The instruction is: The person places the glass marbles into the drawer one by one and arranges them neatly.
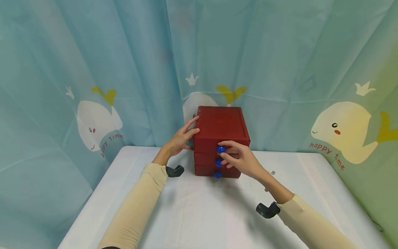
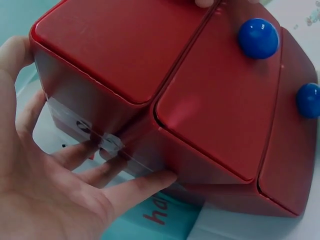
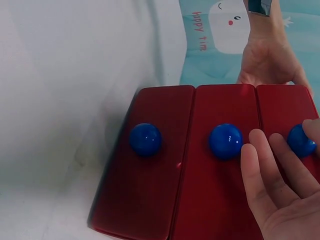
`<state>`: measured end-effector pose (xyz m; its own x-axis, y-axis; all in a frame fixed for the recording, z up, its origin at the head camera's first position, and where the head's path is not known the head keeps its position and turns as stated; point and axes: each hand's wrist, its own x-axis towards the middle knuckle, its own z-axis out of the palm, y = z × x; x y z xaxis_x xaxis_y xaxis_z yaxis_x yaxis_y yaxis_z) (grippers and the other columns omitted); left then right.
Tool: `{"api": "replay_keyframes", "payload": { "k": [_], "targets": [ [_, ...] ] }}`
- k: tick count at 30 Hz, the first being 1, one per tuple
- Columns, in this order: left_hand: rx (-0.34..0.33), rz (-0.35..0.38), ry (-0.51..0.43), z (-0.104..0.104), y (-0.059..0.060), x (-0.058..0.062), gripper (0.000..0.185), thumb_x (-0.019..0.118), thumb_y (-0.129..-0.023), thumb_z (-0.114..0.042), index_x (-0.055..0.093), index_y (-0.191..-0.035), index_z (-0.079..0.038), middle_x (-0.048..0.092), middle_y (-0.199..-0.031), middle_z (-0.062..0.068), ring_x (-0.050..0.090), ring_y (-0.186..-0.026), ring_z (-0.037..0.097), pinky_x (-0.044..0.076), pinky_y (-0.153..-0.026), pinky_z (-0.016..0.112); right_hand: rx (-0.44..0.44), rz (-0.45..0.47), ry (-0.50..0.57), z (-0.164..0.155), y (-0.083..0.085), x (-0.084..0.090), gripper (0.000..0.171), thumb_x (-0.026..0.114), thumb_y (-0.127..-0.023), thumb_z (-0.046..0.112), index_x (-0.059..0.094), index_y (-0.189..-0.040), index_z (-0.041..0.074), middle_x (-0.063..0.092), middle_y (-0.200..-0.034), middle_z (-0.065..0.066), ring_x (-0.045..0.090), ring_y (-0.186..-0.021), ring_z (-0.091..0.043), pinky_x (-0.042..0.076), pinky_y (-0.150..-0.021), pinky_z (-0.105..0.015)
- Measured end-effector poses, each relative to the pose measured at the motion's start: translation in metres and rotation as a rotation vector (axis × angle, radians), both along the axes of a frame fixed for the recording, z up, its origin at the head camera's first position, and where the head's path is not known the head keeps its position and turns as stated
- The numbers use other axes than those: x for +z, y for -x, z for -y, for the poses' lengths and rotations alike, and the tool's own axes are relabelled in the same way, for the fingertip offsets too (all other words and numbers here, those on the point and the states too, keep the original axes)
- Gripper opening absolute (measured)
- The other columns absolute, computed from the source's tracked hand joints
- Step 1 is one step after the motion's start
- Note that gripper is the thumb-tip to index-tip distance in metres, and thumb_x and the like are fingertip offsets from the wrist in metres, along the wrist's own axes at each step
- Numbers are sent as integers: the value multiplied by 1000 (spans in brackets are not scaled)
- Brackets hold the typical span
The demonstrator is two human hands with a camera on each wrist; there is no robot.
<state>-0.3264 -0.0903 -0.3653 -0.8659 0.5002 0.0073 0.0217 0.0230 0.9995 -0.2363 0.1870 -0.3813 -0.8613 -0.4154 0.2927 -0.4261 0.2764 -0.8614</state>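
A red drawer box [image 1: 221, 121] with three stacked drawers, each with a round blue knob, stands at the middle of the table. My right hand [image 1: 240, 159] is at its front, thumb and index finger pinching the top blue knob [image 1: 221, 149]. The other fingers lie close by the middle blue knob [image 3: 225, 141], and the bottom blue knob [image 3: 145, 139] stands apart from them. With spread fingers, my left hand [image 2: 65, 185] rests against the box's left side, its fingertips along the side wall. All the drawers look pushed in.
The box stands on a white-covered table [image 1: 199, 214] near its back edge. Behind hangs a blue-green curtain [image 1: 140, 69] printed with whales. Small round grey bit [image 1: 273, 172] lies on the table right of the box. Black wrist mounts [image 1: 268, 210] sit on both forearms.
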Motion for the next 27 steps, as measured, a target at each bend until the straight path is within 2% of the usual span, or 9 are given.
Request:
{"api": "replay_keyframes", "payload": {
  "k": [16, 27],
  "targets": [
    [-9, -12, 3, 3, 0, -2, 59, 56, -106, -34, 32, -158, -45, 29, -164, 9, 32, -149, 32, 46, -97, 71, -4, 5, -6, 1, 1, 1, 38, 67, -100, 11, 60, -138, 10, 74, -111, -22, 75, -83, -41, 63, -70, -37],
    [1, -23, 21, 1, -1, 0, 55, 55, -107, -35, 34, -157, -44, 33, -162, 9, 38, -145, 33, 49, -95, 69, 17, 4, -21, -1, 0, 4, 38, 67, -100, 11, 61, -137, 10, 74, -112, -22, 75, -83, -38, 63, -69, -38]
  ]
}}
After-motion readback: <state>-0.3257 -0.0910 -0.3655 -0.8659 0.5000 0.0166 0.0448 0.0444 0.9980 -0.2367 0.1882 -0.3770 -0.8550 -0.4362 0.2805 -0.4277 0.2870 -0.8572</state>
